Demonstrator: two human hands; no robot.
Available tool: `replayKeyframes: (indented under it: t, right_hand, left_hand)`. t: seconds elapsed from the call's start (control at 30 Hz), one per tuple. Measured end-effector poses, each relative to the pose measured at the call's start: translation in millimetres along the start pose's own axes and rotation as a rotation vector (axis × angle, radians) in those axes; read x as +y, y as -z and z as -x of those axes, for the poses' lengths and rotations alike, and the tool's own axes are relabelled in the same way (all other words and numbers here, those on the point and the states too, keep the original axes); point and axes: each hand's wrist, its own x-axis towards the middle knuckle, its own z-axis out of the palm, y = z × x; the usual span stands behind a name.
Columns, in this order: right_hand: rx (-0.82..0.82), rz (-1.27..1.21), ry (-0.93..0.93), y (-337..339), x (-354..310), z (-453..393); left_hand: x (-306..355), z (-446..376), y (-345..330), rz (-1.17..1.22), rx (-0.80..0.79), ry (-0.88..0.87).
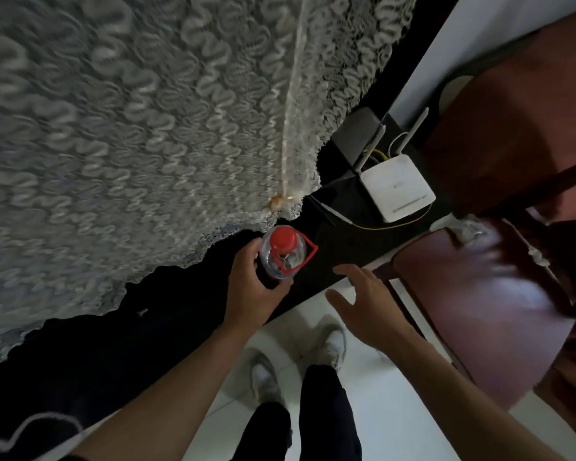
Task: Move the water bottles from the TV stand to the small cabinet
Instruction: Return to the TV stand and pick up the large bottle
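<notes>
Black TV stand [340,251], lace-draped at left. Left hand [253,287] grasps upright water bottle [281,254] for lifting; right hand [366,301] hovers empty, fingers spread.

Water bottle [282,257]: clear, colourless body; red cap [282,239]; red handle loop at its side. Lace cloth [130,134]: off-white to pale grey, a repeating pattern of looped squiggles, with a plainer cream seam running down it and a small orange-brown spot at the seam's lower end. Worktop [340,251]: glossy black. Router [398,186]: white casing, pale grey antennas, a thin yellow cable beside it. Chair [479,294]: dark reddish-brown, polished, with pale sheen. Floor [389,410]: white tiles. Shoes [330,344]: white and light grey. Trousers [326,420]: black.
</notes>
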Motion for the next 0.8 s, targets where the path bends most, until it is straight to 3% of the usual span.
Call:
replayKeyframes:
  t: [0.43, 0.8]
  right_hand:
    - [0.033, -0.185, -0.055, -37, 33, -28]
    - [0.035, -0.218, -0.027, -42, 53, -32]
  left_hand:
    - [-2, -22, -39, 0.077, 0.283, 0.029]
    - [-2, -32, -22, 0.044, 0.194, 0.038]
